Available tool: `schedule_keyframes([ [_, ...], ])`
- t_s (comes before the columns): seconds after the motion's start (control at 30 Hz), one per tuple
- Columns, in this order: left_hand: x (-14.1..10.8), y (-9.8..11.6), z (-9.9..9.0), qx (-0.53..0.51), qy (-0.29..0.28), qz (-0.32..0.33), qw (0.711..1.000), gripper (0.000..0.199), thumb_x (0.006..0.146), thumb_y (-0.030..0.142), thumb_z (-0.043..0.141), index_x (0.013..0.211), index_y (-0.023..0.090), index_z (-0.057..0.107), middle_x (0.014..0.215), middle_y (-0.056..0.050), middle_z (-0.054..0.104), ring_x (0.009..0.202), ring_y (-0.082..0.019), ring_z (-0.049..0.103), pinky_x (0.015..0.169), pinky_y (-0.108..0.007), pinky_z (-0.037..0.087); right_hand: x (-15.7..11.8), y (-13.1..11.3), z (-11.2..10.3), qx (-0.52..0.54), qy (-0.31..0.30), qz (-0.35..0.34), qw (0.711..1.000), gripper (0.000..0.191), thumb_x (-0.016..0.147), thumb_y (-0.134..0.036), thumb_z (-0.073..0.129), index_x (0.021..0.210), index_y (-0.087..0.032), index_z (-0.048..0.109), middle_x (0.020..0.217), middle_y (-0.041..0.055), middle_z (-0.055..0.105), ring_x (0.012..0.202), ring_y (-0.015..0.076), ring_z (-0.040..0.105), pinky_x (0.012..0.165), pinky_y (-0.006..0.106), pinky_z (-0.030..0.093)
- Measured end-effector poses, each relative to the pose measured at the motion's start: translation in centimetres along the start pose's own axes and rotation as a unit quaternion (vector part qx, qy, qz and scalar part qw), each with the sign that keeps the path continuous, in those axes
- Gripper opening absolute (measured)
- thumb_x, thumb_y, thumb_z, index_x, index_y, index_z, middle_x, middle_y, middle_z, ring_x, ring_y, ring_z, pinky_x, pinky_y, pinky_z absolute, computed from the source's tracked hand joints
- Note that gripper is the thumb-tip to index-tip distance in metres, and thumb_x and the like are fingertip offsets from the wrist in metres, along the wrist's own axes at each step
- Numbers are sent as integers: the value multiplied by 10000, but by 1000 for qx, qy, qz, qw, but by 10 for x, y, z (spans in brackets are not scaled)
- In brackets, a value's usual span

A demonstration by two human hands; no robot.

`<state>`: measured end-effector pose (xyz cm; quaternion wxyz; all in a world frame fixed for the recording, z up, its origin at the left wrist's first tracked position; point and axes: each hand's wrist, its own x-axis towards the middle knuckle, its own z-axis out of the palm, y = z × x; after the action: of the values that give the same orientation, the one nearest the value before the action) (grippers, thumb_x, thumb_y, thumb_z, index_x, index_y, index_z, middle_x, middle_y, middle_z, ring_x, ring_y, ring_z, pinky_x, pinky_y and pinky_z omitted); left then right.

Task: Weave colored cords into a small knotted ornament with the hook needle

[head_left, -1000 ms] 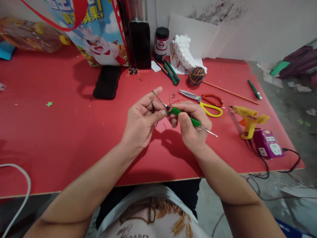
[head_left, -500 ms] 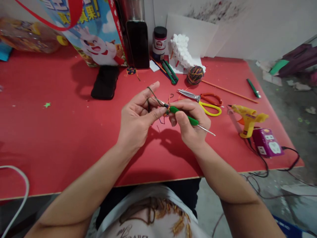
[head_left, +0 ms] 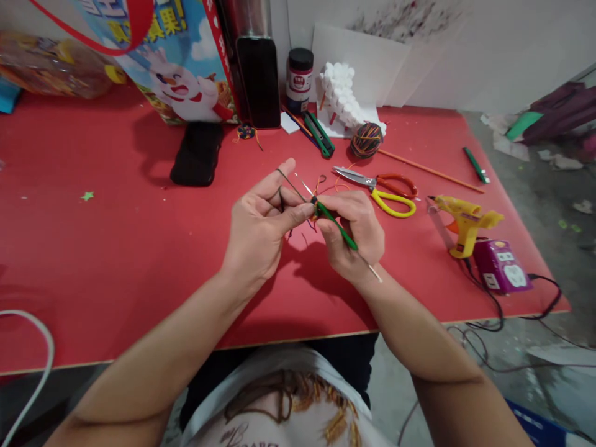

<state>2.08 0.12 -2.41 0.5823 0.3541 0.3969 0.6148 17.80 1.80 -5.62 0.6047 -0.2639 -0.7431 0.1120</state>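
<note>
My right hand [head_left: 356, 225] is closed on a crochet hook [head_left: 342, 231] with a green handle; its metal tip points up and left past my left fingertips. Between thumb and fingers, my left hand [head_left: 263, 220] pinches a small multicoloured crochet piece [head_left: 316, 211], mostly hidden by the fingers. Dark yarn [head_left: 292, 184] runs from the raised left index finger down to the hook. A ball of multicoloured yarn [head_left: 367, 140] lies beyond my hands, and an orange strand curls on the table near the scissors [head_left: 375, 186], just past my right hand.
On the red table [head_left: 116, 261] stand a yellow glue gun [head_left: 465, 223] and a purple box [head_left: 503, 266] at right. A green utility knife [head_left: 319, 135], black phone [head_left: 196, 154], round crochet piece [head_left: 246, 131], jar [head_left: 299, 81] and printed bag [head_left: 186, 68] lie or stand farther back.
My right hand has shifted slightly left and turned the hook more steeply, its back end swinging down toward my wrist. The hook's tip now shows above the left fingertips. My left hand has barely moved.
</note>
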Motion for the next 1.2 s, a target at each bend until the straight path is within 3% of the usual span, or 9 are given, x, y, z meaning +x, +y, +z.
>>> schedule_keyframes([
  [0.13,2,1,-2,27,-8,21,999,609,722,90,911,1297,228,765,739,55,674,702,-95,640,749,-236,570,4,4,-5,57,-28,33,997,171,1048,-314,641,1180,-256,733,968,41,791,863,202,740,796,383,623],
  [0.27,0,-4,0,49,25,49,997,619,728,135,928,1312,272,773,770,54,714,707,-95,627,724,-226,567,2,1,-1,18,-29,41,999,167,1044,-303,645,1183,-250,722,1004,50,793,900,200,735,825,376,624],
  [0.47,4,0,-2,-28,-24,-16,999,581,668,138,975,1215,223,797,745,50,687,682,-90,635,726,-231,566,-2,-2,2,-10,-13,-8,1000,265,1031,-356,682,1281,-270,690,1033,65,787,954,221,728,820,371,635],
  [0.77,8,12,-12,-33,-35,-14,999,554,693,118,968,1207,232,794,764,33,691,756,-130,690,782,-278,604,-3,0,3,77,15,38,996,266,1040,-433,653,1252,-295,732,935,45,761,885,231,722,797,412,607],
  [1.2,6,18,-12,-4,-30,15,999,890,681,133,978,1494,298,654,744,47,718,721,-137,718,734,-270,635,7,-6,-12,57,0,40,998,221,1035,-326,660,1219,-311,781,872,23,746,825,219,725,752,394,606],
])
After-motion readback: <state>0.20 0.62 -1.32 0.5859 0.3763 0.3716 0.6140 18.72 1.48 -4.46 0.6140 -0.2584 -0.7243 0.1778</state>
